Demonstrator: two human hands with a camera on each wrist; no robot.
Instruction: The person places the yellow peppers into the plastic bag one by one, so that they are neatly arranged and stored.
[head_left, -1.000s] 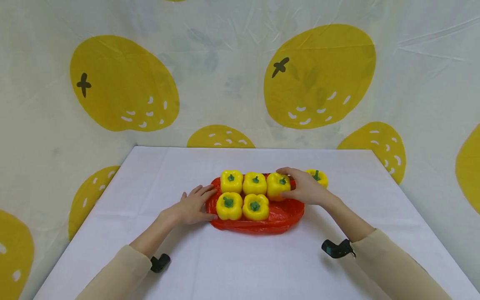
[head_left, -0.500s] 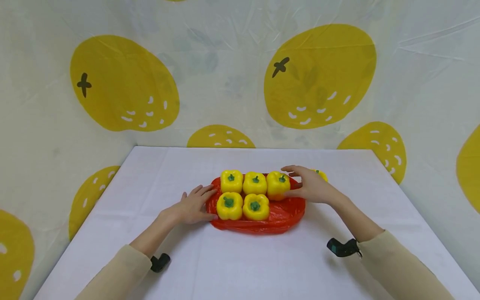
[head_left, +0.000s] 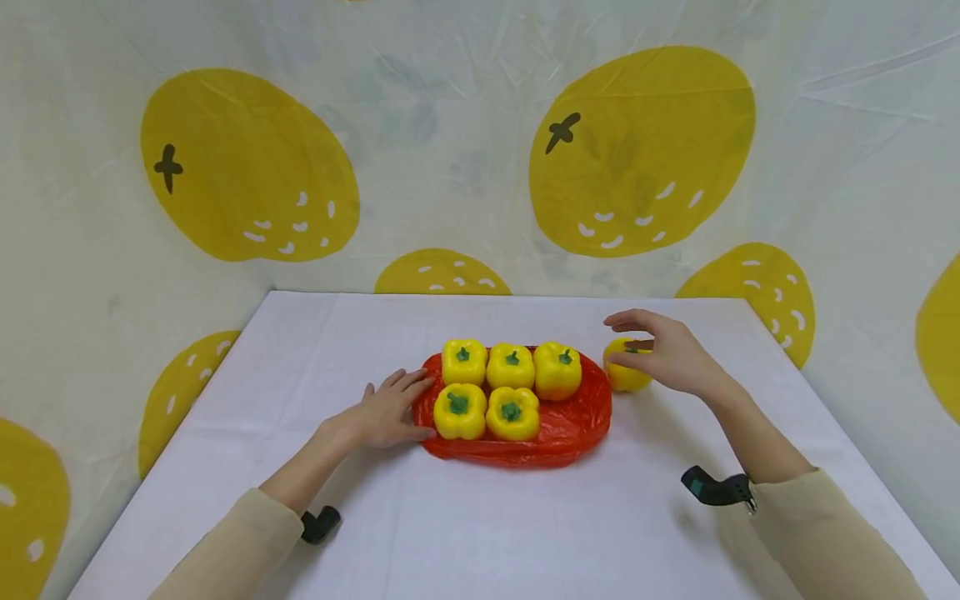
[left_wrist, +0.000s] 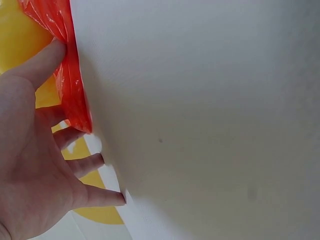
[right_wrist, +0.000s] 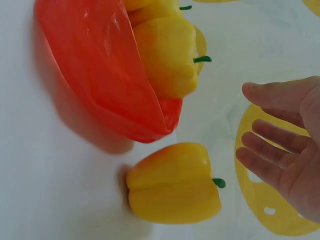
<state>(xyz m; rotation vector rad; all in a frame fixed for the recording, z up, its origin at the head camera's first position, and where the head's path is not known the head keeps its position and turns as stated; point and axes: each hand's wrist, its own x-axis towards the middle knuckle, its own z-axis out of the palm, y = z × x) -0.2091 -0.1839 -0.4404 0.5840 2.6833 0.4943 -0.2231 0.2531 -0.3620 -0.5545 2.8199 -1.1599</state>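
A red plastic-covered tray (head_left: 573,429) holds yellow bell peppers with green stems, three in the back row and two in front. My left hand (head_left: 390,414) rests at its left end, fingers spread; in the left wrist view the thumb touches the red plastic (left_wrist: 75,95). Just right of the tray, one loose bell pepper (head_left: 627,381) stands upright on the table. Above it hovers my right hand (head_left: 678,357), fingers apart and holding nothing; the right wrist view shows a gap between these fingers and the pepper's stem (right_wrist: 219,183). The rightmost back-row pepper (head_left: 557,372) sits inside the tray.
White cloth covers the table (head_left: 480,533), whose far edge meets a pale curtain (head_left: 450,167) printed with big yellow fruit. A black camera mount sticks out from each wrist, the right one (head_left: 716,487) low over the cloth.
My right hand has let go of the rightmost back-row bell pepper and moved right, over the loose one. The left hand and the tray have stayed in place.
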